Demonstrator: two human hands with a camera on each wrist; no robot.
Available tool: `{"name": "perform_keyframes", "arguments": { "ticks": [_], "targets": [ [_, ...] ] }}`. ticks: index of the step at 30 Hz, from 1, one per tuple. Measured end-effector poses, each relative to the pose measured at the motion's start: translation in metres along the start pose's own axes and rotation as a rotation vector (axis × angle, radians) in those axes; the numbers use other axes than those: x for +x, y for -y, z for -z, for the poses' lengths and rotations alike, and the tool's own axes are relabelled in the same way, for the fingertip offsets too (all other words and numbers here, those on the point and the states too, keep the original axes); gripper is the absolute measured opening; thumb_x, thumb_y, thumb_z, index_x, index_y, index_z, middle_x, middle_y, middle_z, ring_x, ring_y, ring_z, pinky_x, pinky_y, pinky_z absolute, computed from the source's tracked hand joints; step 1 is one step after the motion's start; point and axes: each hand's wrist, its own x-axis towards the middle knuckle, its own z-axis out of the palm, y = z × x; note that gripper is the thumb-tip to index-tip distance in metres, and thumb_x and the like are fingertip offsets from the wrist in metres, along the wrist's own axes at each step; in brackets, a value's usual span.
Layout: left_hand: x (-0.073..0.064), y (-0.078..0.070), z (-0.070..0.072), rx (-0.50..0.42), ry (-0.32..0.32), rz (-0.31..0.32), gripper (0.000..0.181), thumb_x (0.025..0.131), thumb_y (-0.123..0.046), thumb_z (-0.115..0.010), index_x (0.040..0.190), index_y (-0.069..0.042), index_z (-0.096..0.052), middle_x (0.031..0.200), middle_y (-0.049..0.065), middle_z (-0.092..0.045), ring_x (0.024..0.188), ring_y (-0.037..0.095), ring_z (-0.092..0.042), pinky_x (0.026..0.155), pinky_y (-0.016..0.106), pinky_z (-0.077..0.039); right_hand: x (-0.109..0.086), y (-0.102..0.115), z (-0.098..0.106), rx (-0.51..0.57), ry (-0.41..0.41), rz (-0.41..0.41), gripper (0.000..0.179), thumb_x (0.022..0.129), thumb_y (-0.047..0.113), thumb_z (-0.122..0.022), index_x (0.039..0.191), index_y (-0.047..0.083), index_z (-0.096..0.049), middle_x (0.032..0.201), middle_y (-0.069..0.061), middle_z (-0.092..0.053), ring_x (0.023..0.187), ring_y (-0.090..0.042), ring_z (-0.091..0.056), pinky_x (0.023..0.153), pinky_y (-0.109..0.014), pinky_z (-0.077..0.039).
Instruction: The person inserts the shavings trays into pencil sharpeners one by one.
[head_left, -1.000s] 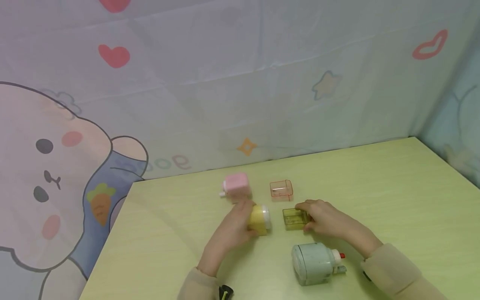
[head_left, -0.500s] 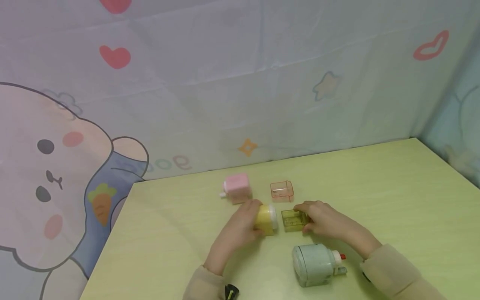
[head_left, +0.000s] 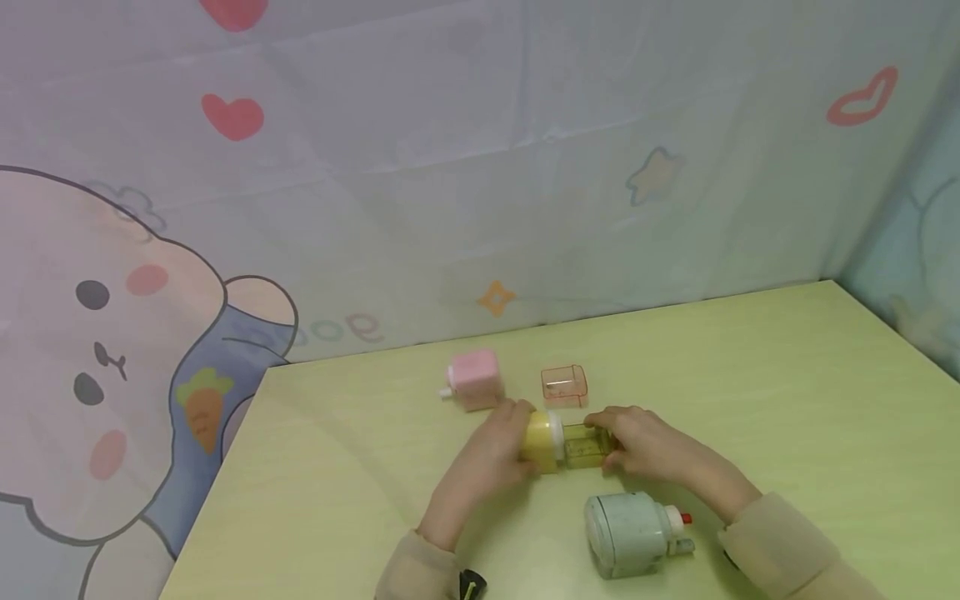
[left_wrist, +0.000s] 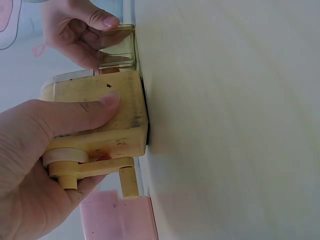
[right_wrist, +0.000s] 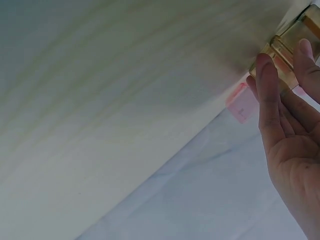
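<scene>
My left hand [head_left: 487, 450] grips a yellow crank pencil sharpener [head_left: 537, 443], its thumb pressed along one side in the left wrist view. The crank handle [left_wrist: 105, 167] points back toward the palm. My right hand [head_left: 647, 443] pinches the outer end of a see-through yellow shavings drawer [head_left: 582, 450] between thumb and fingers. The drawer's other end is right against the white-rimmed end of the sharpener; whether it sits inside cannot be told. Both things are on the table. Right fingertips [right_wrist: 266, 65] show on the drawer in the right wrist view.
Behind the left hand lies a pink sharpener [head_left: 476, 377]. A clear pink drawer [head_left: 565, 387] is to its right. A grey-green sharpener [head_left: 632, 533] with a red tip lies in front of the right hand. The pale table [head_left: 787, 400] meets a printed cloth [head_left: 420, 208] at the back.
My left hand has moved the yellow sharpener rightward, closing its gap to the clear yellow drawer. The right hand and drawer have stayed almost in place.
</scene>
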Motion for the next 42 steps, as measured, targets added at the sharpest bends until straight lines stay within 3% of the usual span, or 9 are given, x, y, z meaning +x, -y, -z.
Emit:
{"name": "perform_keyframes", "arguments": {
  "ticks": [14,25,42],
  "targets": [
    [0.0049,-0.0040,-0.0017,0.032,-0.004,-0.032,0.061,0.069,-0.011,-0.083,0.120,-0.003,-0.050,0.104,0.005,-0.057,0.093,0.013,-0.054,0.089,0.027,-0.051,0.0002,0.0030,-0.0017,0.046,0.003,-0.013,0.050,0.072,0.006,-0.080,0.116,-0.007,-0.060,0.089,-0.005,-0.062,0.069,-0.005,-0.048,0.061,-0.019,-0.045],
    [0.0051,-0.0073,-0.0008,0.050,-0.011,-0.036,0.062,0.068,-0.011,-0.084,0.119,-0.003,-0.050,0.103,0.005,-0.057,0.093,0.014,-0.054,0.089,0.028,-0.051,-0.0005,0.0039,-0.0010,0.019,-0.005,-0.013,0.049,0.073,0.009,-0.080,0.116,-0.006,-0.061,0.096,-0.007,-0.065,0.076,-0.011,-0.055,0.067,-0.024,-0.049],
    [0.0059,-0.0092,-0.0007,0.040,-0.001,-0.024,0.059,0.069,-0.012,-0.083,0.117,-0.004,-0.050,0.100,0.004,-0.056,0.089,0.012,-0.052,0.083,0.025,-0.050,0.0044,0.0061,-0.0025,0.058,-0.005,0.019,0.048,0.073,0.009,-0.080,0.115,-0.004,-0.061,0.086,-0.003,-0.061,0.070,-0.010,-0.051,0.063,-0.020,-0.044]
  ]
}}
